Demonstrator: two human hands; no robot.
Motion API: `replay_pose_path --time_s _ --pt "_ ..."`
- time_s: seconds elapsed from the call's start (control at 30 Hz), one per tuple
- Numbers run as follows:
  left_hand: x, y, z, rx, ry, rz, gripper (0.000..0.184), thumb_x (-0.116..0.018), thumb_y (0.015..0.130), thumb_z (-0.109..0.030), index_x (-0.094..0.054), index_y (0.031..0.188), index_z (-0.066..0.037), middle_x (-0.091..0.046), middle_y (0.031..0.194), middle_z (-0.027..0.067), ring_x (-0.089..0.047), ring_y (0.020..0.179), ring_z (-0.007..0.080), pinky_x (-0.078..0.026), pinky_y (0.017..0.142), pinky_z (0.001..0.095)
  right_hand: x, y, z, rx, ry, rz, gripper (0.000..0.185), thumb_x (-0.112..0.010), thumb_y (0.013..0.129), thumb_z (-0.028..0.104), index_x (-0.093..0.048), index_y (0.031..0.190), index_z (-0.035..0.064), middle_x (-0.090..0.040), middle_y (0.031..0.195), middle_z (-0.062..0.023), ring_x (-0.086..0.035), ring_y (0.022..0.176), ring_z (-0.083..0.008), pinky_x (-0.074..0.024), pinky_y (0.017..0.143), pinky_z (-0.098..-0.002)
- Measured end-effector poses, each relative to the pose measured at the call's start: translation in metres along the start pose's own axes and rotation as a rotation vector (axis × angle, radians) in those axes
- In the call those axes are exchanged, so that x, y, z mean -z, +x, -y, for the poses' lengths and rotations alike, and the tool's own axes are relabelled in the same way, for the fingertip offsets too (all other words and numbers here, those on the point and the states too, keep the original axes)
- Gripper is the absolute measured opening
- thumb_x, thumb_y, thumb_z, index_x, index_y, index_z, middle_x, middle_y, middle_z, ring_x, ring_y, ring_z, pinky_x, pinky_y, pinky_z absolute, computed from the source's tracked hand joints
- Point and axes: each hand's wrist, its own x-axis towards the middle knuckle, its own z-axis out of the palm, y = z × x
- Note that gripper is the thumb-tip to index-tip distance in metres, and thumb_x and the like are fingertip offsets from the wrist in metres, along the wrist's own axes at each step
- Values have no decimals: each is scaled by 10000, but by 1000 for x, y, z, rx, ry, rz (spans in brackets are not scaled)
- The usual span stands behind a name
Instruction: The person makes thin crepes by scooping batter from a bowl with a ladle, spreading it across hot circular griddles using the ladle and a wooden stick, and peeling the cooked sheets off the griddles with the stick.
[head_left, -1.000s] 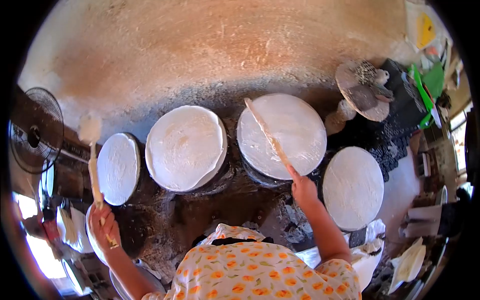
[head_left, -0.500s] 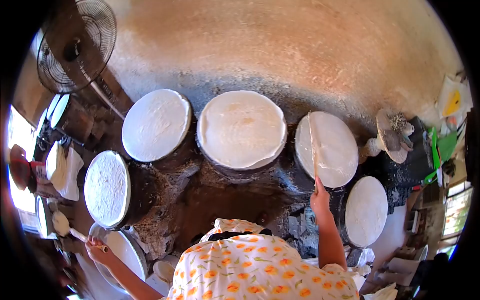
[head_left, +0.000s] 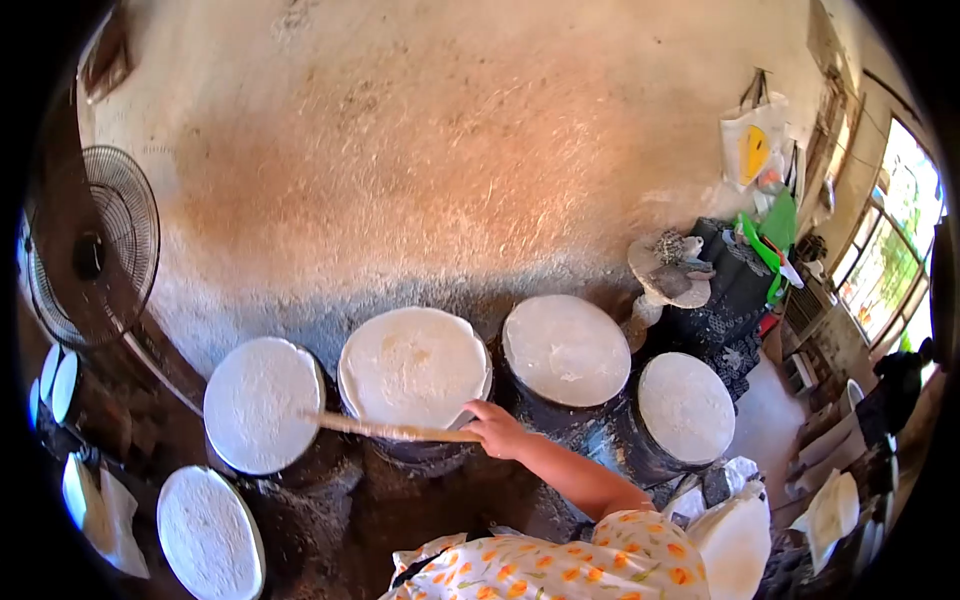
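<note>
My right hand is closed round one end of a long, thin wooden stick. Pointing left, the stick passes in front of the middle round white-topped pan. Its far tip reaches the right side of the left round pan; whether it touches the white surface I cannot tell. Behind my hand, to the right, stands another pan with a smooth white top. My left hand is out of the frame.
A smaller white-topped pan stands at right, and one with a rough white surface at lower left. A standing fan is at far left. By the wall are a round tray on a stand and a hanging bag.
My right hand has swung the stick left, off the pan at right, over to the left pan. My left hand, earlier holding a handle beside a basin, has left the frame. The view has tilted up.
</note>
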Motion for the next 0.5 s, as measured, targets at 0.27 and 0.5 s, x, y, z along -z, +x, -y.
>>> replay_pose_path --time_s 0.27,0.5 --pt "-90 28 50 276 130 91 155 -418 909 -161 -492 919 -26 -524 845 67 -485 641 133 -422 525 200 -3 37 -17 9 -174 380 475 -509 792 69 -545 1263 115 -305 1457 -68 -213 1385 -244 -114 1138 -468" --pt "-87 20 56 316 113 75 152 -425 897 -147 -499 925 -17 -537 849 72 -497 648 133 -428 530 200 16 70 -43 206 -19 70 341 -524 779 57 -637 1099 91 -564 1159 -59 -507 1104 -263 -373 938 -423"
